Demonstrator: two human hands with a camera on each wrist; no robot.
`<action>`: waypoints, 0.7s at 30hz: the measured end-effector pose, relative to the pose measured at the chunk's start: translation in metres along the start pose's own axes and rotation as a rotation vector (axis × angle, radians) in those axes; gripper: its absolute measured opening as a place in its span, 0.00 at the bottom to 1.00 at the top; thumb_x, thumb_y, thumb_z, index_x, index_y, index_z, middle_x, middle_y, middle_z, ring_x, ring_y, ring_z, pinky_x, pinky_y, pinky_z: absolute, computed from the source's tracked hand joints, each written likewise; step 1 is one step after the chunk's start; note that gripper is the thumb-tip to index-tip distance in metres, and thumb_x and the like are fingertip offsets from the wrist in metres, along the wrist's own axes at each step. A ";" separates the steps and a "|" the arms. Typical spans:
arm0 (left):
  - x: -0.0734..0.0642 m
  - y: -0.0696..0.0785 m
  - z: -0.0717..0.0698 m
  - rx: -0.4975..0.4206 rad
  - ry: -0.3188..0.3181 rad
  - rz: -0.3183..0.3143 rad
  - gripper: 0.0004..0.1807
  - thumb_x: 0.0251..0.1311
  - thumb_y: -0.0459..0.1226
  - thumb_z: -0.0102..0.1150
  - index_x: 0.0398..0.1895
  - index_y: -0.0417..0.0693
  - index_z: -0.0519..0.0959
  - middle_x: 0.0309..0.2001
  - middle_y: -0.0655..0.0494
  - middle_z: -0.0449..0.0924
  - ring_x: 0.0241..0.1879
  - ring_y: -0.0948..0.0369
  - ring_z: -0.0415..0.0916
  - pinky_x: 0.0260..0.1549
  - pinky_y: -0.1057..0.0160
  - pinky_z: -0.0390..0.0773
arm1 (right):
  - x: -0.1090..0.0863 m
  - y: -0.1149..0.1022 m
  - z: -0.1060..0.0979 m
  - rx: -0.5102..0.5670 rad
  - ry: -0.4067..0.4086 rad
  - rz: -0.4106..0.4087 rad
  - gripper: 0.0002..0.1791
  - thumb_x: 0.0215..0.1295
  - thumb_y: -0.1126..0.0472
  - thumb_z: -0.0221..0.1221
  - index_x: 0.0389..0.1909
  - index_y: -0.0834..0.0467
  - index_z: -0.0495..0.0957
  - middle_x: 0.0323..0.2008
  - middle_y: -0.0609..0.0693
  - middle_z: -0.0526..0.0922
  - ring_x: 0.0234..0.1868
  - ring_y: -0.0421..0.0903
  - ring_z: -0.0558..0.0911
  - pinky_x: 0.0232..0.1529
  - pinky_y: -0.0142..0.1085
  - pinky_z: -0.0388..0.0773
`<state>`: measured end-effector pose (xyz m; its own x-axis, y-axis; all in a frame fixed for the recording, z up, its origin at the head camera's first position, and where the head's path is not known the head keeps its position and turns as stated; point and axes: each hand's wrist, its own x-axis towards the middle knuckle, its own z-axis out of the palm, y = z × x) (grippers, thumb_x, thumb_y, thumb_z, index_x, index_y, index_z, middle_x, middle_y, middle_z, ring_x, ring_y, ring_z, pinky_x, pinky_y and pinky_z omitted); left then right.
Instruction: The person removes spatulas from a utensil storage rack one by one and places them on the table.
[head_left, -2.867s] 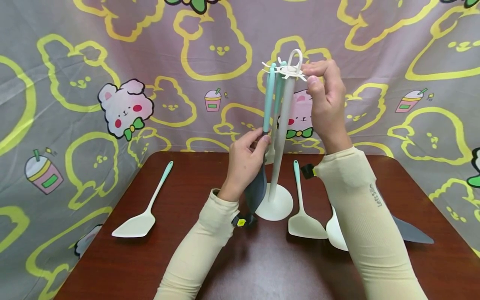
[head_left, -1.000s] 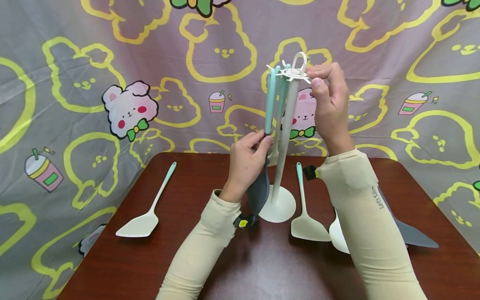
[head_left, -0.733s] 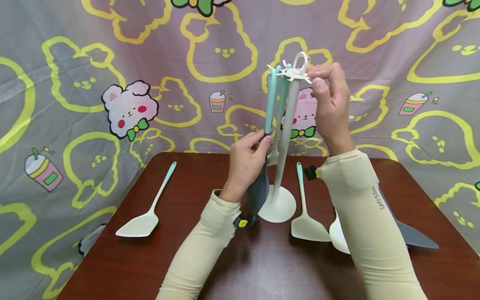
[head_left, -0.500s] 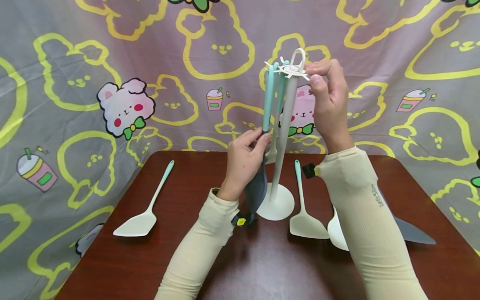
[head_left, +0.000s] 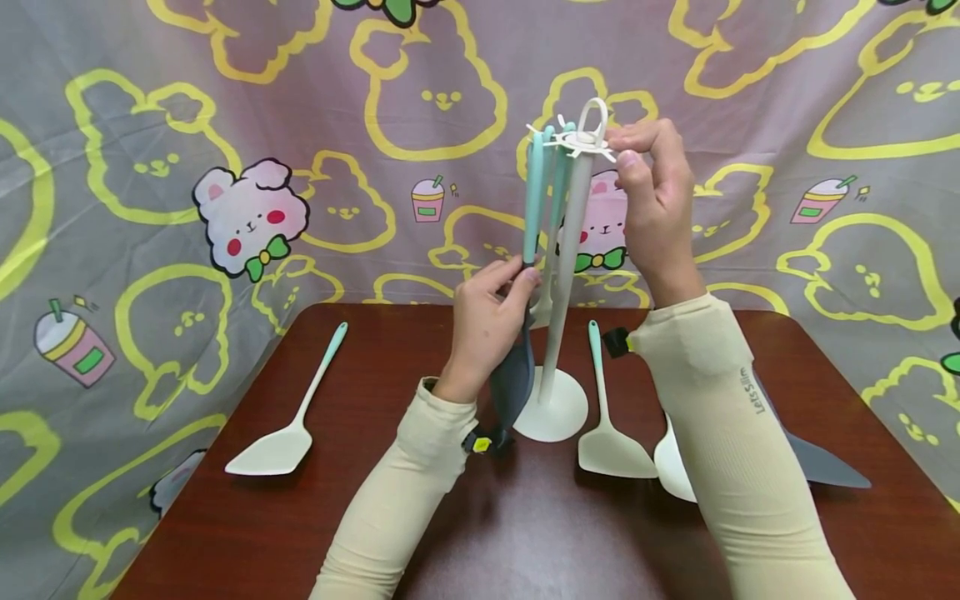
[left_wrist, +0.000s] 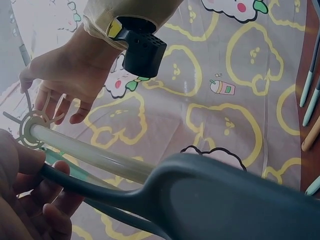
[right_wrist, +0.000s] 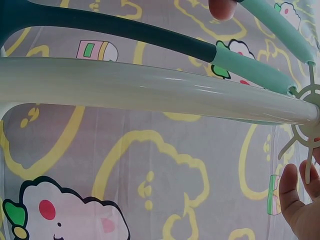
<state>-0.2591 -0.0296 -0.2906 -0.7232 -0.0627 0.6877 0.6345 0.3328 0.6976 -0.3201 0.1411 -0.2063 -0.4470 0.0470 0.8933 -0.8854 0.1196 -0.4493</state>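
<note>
In the head view my left hand (head_left: 491,321) pinches a dark grey spatula (head_left: 512,387) at its neck, below the mint handle. The handle's top end meets the hooks of a white utensil stand (head_left: 561,283); whether it hangs there is unclear. My right hand (head_left: 658,200) pinches the stand's hooked top ring at its right side. Other mint-handled utensils hang on the stand's left and far side, one with a dark neck (right_wrist: 165,37) in the right wrist view. The left wrist view shows the grey spatula head (left_wrist: 225,200) close up, with a raised edge.
A cream turner (head_left: 277,447) lies on the left of the brown table (head_left: 375,400). Right of the stand's round base lie another cream turner (head_left: 615,450), a white utensil head (head_left: 675,467) and a grey one (head_left: 828,462), the last two partly hidden by my right sleeve.
Since the earliest frame, the spatula's handle top has shifted slightly left at the hooks, showing more of the mint handle behind it. Both hands keep their grips; the view sways a little.
</note>
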 end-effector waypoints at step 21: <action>-0.001 0.001 0.000 -0.030 0.001 -0.007 0.12 0.67 0.36 0.60 0.47 0.40 0.85 0.36 0.46 0.86 0.27 0.59 0.78 0.23 0.71 0.73 | 0.000 0.000 0.001 0.006 0.010 0.009 0.18 0.63 0.58 0.46 0.41 0.68 0.75 0.42 0.35 0.77 0.54 0.40 0.77 0.41 0.30 0.71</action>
<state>-0.2578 -0.0293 -0.2911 -0.7274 -0.0663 0.6830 0.6373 0.3038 0.7082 -0.3201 0.1403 -0.2063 -0.4540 0.0582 0.8891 -0.8819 0.1127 -0.4577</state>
